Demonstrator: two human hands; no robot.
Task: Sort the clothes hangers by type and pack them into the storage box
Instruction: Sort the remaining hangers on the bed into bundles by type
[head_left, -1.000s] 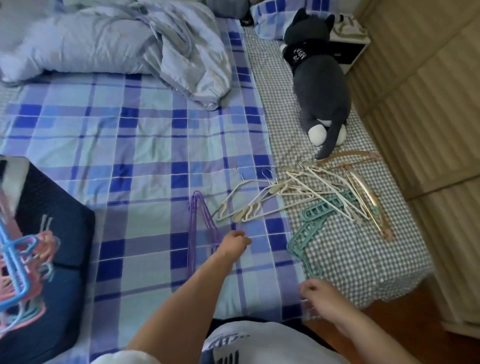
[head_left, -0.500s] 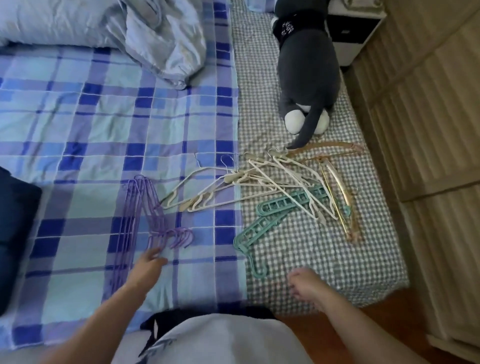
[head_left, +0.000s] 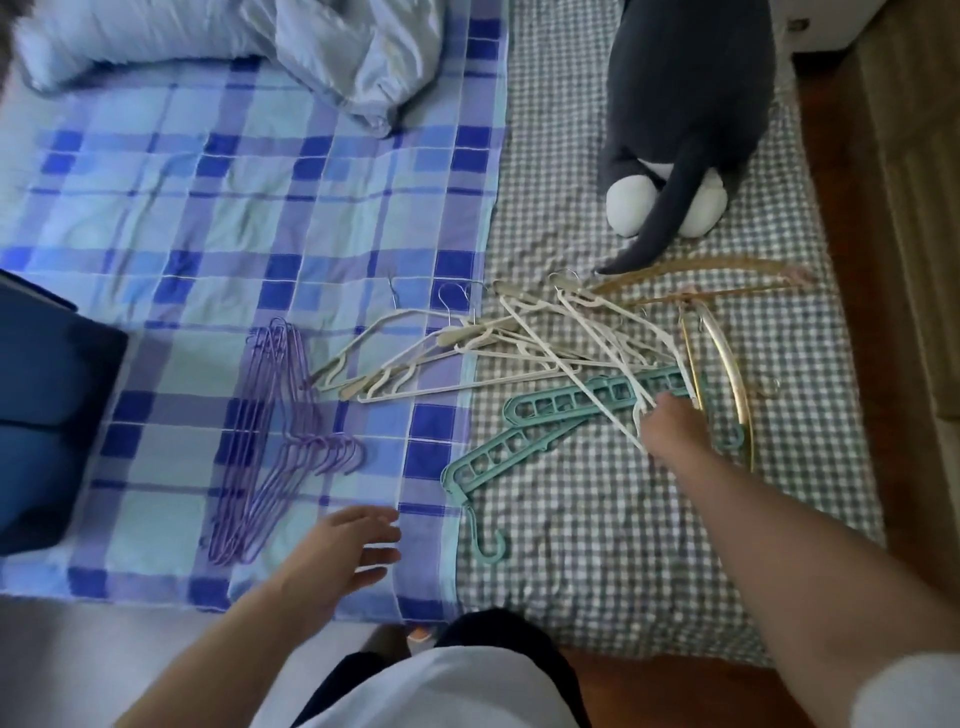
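The right hand reaches into the white hangers on the bed; its fingers are hidden, so the grip is unclear. The left hand hovers, fingers spread, near the purple hangers.

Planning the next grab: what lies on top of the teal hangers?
White hangers cross over the teal hangers' upper end, and the right hand covers that spot too. What it grips there is hidden. The lower hooked end lies uncovered.
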